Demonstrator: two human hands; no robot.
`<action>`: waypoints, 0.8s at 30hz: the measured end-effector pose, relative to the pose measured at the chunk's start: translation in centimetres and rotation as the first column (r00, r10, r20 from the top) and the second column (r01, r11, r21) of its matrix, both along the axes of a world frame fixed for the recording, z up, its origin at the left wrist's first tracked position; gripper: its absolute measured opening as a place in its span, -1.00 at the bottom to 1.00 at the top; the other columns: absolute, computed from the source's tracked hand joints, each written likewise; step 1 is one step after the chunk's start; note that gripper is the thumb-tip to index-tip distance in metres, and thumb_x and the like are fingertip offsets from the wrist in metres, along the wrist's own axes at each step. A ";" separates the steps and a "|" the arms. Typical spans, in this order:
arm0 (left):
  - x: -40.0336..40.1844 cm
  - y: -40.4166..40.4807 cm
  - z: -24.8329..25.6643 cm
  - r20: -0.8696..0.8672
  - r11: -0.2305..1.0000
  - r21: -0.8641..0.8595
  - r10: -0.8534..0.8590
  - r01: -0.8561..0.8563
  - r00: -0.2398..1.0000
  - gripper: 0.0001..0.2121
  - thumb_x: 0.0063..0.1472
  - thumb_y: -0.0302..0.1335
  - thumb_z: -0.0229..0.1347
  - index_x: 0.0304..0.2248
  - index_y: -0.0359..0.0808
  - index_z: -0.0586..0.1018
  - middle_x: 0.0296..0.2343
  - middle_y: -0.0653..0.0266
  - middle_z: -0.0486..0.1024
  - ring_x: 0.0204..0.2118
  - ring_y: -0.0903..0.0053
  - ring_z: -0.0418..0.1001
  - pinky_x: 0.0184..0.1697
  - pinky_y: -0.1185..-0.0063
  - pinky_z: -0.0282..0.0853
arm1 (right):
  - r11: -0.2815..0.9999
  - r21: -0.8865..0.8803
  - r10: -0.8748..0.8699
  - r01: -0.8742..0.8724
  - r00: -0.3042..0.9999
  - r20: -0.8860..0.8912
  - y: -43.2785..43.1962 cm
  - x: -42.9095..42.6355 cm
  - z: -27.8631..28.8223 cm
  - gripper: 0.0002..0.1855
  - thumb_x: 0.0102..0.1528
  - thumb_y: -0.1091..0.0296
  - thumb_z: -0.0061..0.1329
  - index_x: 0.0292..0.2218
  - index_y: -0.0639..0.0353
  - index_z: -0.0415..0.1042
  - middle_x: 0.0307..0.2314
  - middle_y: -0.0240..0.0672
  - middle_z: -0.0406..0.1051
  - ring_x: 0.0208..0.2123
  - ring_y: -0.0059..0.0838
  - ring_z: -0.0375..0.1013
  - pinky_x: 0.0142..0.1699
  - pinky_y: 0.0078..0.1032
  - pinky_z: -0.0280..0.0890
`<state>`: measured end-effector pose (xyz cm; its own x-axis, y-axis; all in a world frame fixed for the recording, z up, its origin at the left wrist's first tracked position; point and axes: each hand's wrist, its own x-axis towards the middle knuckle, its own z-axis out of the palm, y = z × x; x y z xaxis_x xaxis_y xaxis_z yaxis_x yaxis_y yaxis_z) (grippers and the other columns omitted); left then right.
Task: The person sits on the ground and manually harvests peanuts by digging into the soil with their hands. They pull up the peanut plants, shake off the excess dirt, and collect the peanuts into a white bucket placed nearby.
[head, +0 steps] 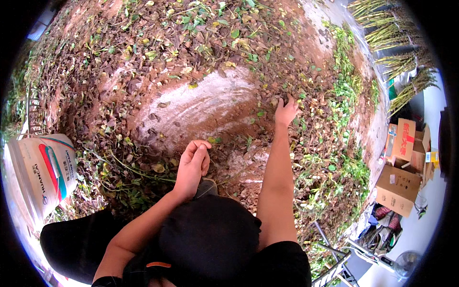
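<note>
My left hand point(192, 165) is held above the ground just ahead of my body, its fingers curled and the thumb against the index finger. Whether something small is inside those fingers cannot be made out. A long thin green stem point(148, 176) runs over the leaves towards that wrist. Farther out on the right, my right hand point(288, 110) reaches down among dry brown leaves point(267, 104) with its fingers apart; nothing shows in it. Between and beyond the hands is a scraped patch of pale ground point(200, 97) streaked with reddish soil. A grey shoe tip point(207, 187) shows beside my left wrist.
A white paint bucket point(43, 172) lies or stands at the left. Green leafy stems point(342, 82) line the right side. Beyond them are cardboard boxes point(398, 190), bundled dried plants point(398, 61) and a metal frame point(335, 267). Leaf litter point(161, 39) covers the far ground.
</note>
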<state>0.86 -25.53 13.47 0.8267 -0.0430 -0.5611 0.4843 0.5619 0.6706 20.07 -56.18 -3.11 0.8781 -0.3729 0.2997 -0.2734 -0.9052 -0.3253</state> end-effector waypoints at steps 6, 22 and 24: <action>0.5 0.5 -0.8 -0.093 0.997 0.003 0.073 -0.073 0.993 -0.87 0.37 -0.42 -0.18 -0.30 -0.24 0.38 -0.69 0.49 0.12 -0.70 0.76 -0.01 -0.64 0.69 -0.05 | 0.878 -0.020 0.475 -0.478 0.876 -0.083 14.9 -0.7 0.6 -0.48 0.08 0.11 0.01 0.01 0.18 0.32 0.07 -0.12 0.22 0.18 -0.08 0.04 0.19 0.03 0.03; 0.5 1.9 1.0 -0.033 0.988 0.018 0.156 -0.155 0.987 -0.86 0.37 -0.41 -0.18 -0.28 -0.23 0.40 -0.69 0.51 0.11 -0.70 0.77 -0.03 -0.67 0.71 -0.06 | 0.424 0.447 0.869 -0.788 0.492 0.044 25.2 9.8 5.0 -0.51 0.10 0.41 -0.02 0.06 0.16 0.24 0.04 -0.11 0.28 0.05 -0.13 0.31 0.19 -0.23 0.17; 0.2 2.8 0.7 -0.039 0.981 0.052 0.188 -0.186 0.981 -0.86 0.37 -0.42 -0.18 -0.28 -0.23 0.40 -0.69 0.51 0.11 -0.70 0.78 -0.02 -0.67 0.71 -0.05 | 0.555 0.481 0.772 -0.678 0.636 0.005 23.8 15.3 6.0 -0.48 0.17 0.21 -0.09 0.11 0.14 0.19 0.16 -0.14 0.10 0.16 -0.12 0.17 0.21 -0.24 0.12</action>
